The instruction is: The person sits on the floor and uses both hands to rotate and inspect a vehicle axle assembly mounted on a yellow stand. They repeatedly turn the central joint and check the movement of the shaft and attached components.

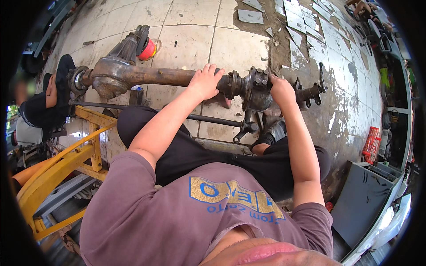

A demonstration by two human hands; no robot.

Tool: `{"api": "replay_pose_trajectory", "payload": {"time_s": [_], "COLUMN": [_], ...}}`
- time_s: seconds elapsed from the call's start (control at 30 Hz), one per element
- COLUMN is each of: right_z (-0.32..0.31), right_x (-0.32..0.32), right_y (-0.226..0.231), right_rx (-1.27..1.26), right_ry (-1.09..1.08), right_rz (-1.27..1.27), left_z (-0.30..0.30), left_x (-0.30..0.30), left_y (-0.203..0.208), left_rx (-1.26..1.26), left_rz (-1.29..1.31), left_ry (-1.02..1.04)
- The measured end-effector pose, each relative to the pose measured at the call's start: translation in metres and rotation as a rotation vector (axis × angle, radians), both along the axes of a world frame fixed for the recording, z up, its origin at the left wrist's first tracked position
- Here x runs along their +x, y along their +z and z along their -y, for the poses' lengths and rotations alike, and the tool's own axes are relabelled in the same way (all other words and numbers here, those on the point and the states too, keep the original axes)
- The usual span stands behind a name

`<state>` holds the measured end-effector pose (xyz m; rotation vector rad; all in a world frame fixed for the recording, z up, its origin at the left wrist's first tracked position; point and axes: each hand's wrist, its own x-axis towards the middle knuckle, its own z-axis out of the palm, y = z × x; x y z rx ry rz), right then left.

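A rusty vehicle axle point(159, 76) lies across in front of me, with a bulging differential housing point(111, 73) toward its left end. My left hand point(207, 82) rests on the axle tube near the right end, its fingers spread. Around the right side of the bolted steering knuckle point(259, 88), my right hand point(282, 91) is closed, the index finger reaching toward the knuckle's top. Whatever that hand grips is hidden beneath the fingers. A dark tie rod point(208, 119) runs below the axle and ends in a joint point(246, 128) between my legs.
Beyond the differential sits a red-and-yellow round object point(147, 49). A yellow metal frame point(57, 166) stands at the left, near another person's arm and leg point(51, 95). Broken tiles point(297, 26) lie at the far right. Beside a grey cabinet point(361, 199) is a red packet point(372, 144).
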<state>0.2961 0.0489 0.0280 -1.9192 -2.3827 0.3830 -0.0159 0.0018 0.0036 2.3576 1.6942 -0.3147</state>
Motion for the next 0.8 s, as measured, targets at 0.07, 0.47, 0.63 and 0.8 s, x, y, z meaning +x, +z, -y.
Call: {"api": "replay_pose_trajectory", "payload": {"time_s": [0.07,0.47,0.63,0.8], "right_z": [-0.006,-0.008,0.005,-0.004], "right_x": [0.003,0.012,0.008,0.006], "right_y": [0.013,-0.015,-0.014,0.007], "right_rx": [-0.091,-0.071,0.134,-0.020], "right_ry": [0.150,0.035,0.128,0.176], "right_rz": [0.186,0.100,0.053,0.185], "left_z": [0.000,-0.002,-0.002,-0.004], "left_x": [-0.001,0.002,-0.001,-0.003], "left_y": [0.003,0.003,-0.002,-0.004], "left_rx": [-0.012,0.002,0.046,0.038], "left_rz": [0.003,-0.005,-0.002,-0.037], "left_ry": [0.005,-0.012,-0.025,-0.050]}}
